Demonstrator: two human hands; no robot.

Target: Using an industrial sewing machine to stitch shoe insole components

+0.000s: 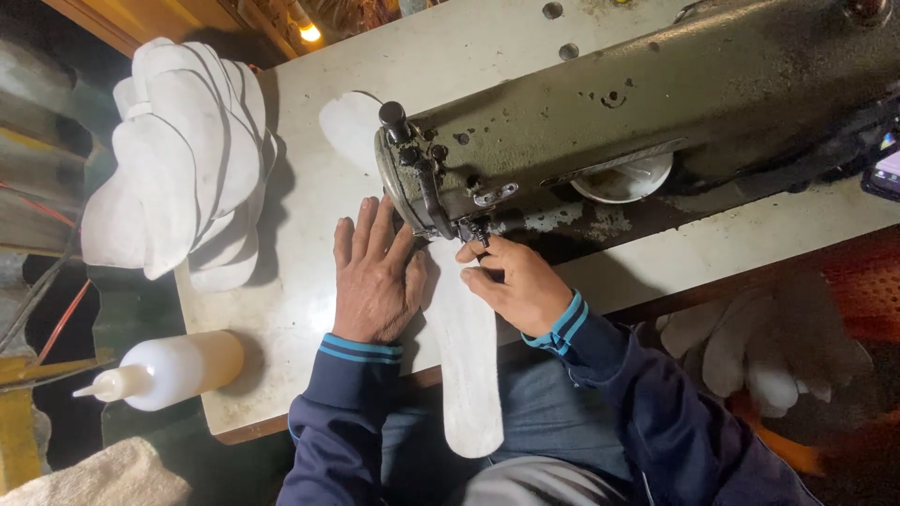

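Observation:
A long white insole-shaped piece [466,347] lies under the needle of an olive-green sewing machine [600,112], its near end hanging over the table's front edge. My left hand [377,272] lies flat on the table with fingers spread, pressing the piece's left side just beside the machine head. My right hand [511,276] rests on the piece's right side, fingertips pinched close to the presser foot [475,230]. Another white piece [349,126] pokes out behind the machine head.
A stack of white insole pieces [178,159] stands at the table's [300,309] left edge. A white squeeze bottle [169,368] lies at the near left corner. More white pieces [759,347] lie low on the right. A phone [886,169] is at the far right.

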